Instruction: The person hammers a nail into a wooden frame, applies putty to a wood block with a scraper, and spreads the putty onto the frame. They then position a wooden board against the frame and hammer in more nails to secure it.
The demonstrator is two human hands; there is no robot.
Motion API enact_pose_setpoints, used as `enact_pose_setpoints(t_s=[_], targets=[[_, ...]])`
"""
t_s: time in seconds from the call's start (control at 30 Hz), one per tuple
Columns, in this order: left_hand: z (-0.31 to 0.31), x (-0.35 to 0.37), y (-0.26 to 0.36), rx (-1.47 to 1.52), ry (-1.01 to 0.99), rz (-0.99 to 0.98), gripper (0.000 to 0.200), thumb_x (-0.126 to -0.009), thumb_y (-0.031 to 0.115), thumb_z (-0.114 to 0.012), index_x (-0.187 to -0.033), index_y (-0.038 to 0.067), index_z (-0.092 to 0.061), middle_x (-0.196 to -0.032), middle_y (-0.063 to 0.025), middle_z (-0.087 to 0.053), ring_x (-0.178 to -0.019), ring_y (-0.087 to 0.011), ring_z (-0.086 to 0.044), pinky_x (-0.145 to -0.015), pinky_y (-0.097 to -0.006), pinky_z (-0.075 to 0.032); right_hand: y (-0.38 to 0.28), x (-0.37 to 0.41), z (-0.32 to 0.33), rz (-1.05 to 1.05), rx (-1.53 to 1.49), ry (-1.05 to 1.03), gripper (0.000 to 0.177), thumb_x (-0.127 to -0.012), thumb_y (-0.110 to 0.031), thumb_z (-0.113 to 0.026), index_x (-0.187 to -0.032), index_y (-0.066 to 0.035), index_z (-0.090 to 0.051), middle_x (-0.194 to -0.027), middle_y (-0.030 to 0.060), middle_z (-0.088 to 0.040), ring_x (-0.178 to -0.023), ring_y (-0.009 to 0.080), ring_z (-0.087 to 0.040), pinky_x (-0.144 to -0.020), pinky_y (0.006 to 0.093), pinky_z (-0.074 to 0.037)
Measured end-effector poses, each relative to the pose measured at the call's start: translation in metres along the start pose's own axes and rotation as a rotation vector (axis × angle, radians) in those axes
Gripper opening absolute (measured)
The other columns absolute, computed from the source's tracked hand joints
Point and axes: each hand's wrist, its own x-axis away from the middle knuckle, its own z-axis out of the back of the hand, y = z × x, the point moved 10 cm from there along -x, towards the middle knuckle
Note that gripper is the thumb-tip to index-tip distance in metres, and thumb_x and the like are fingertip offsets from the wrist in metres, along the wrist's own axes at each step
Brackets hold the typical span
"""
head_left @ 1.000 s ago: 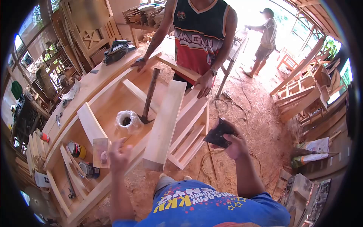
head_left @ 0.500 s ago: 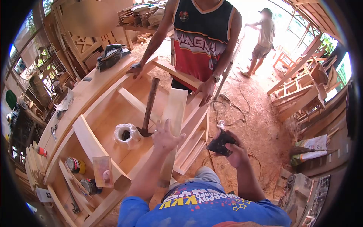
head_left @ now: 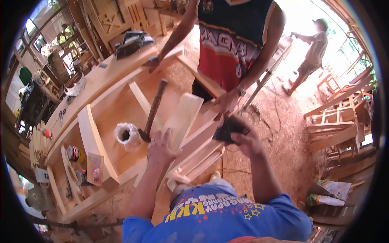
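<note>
My left hand (head_left: 163, 150) lies with fingers spread on a pale wooden board (head_left: 187, 117), which slants across a large wooden frame (head_left: 137, 95). In my right hand (head_left: 249, 140) is a flat black piece (head_left: 227, 130) that looks like folded sandpaper, pinched between thumb and fingers beside the board's far end. A hammer (head_left: 156, 107) rests head down just left of my left hand. Next to it sits a round container wrapped in clear plastic (head_left: 128, 137), dark inside. A co-worker's hand (head_left: 227, 101) is at the frame's rail, close to the black piece.
The co-worker's other hand (head_left: 152, 64) rests on the frame's far corner. Cans (head_left: 75, 154) and a small wooden block (head_left: 95, 169) are at the left. Scissors (head_left: 62, 115) and a power tool (head_left: 133, 43) lie on the bench. Cords (head_left: 259, 117) trail over the dirt floor; another person stands behind.
My right hand has moved up with the black piece, nearer to the board's far end and the co-worker's hand. My left hand stays on the board. The view has shifted and tilted.
</note>
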Motion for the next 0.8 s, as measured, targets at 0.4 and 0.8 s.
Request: enact_pose_setpoints(t_s=[0.4,0.8], targets=[[-0.002,-0.006,0.002,0.061,-0.02,-0.036,0.1,-0.074,0.048,-0.084,-0.16,0.025,-0.04,-0.154,-0.0259,-0.042,-0.137,-0.0466,-0.049,-0.11,-0.0531,-0.047,-0.056,-0.067,-0.009,0.188,0.496,0.2,0.051,-0.099,0.003,-0.059,-0.149,-0.002,-0.055,-0.129,0.0113,-0.068,-0.111,0.0167,-0.068,-0.093,0.0316,-0.06],[0.002,-0.011,0.008,0.037,0.008,-0.008,0.101,-0.069,0.041,-0.085,-0.159,0.029,-0.042,-0.158,-0.021,-0.038,-0.137,-0.0439,-0.048,-0.106,-0.0541,-0.047,0.024,-0.248,0.051,-0.177,1.254,-0.16,0.045,-0.091,-0.006,-0.063,-0.135,0.0,-0.066,-0.099,0.0117,-0.075,-0.08,0.0163,-0.069,-0.074,0.0347,-0.057]])
